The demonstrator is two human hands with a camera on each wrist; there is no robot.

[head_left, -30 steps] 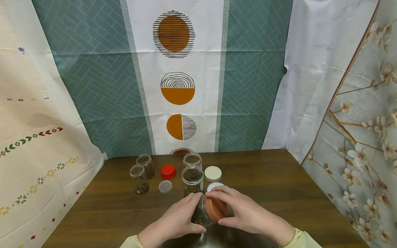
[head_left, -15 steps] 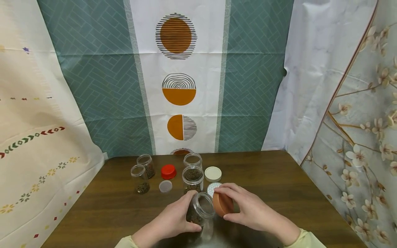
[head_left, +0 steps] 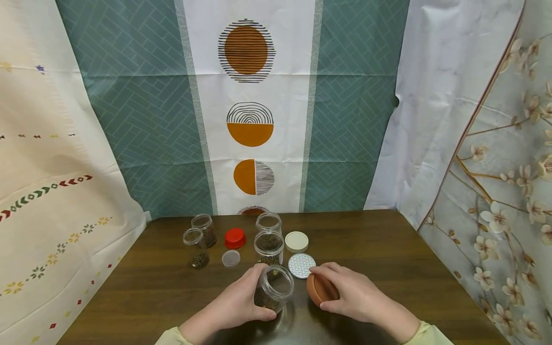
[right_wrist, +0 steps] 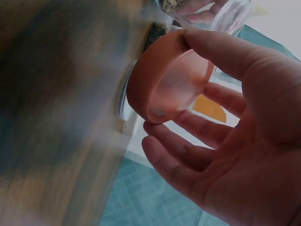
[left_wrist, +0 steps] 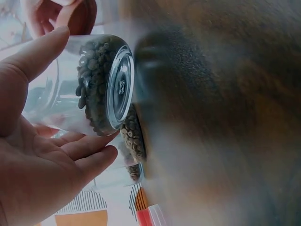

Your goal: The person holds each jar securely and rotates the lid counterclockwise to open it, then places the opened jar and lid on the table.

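Observation:
My left hand (head_left: 237, 302) grips a clear open-topped jar (head_left: 276, 290) near the table's front, tilted a little to the right. In the left wrist view, dark pellets (left_wrist: 96, 84) fill the bottom part of the jar, with the thumb on one side and fingers on the other. To the right of it, my right hand (head_left: 360, 294) pinches an orange-brown lid (head_left: 322, 290) by its edge between thumb and fingertips. The lid is tipped on its side, close over the table and apart from the jar.
Just behind the held jar stand two open jars (head_left: 269, 242) with dark contents. A white lid (head_left: 296, 242) and an upturned lid with a printed liner (head_left: 301, 265) lie to their right. Leftward are a red lid (head_left: 235, 238), a translucent disc (head_left: 231, 258) and two more jars (head_left: 196, 247).
The orange-brown lid has come off the jar's mouth and moved right with my right hand. My left hand has shifted slightly left, and the jar stands more upright.

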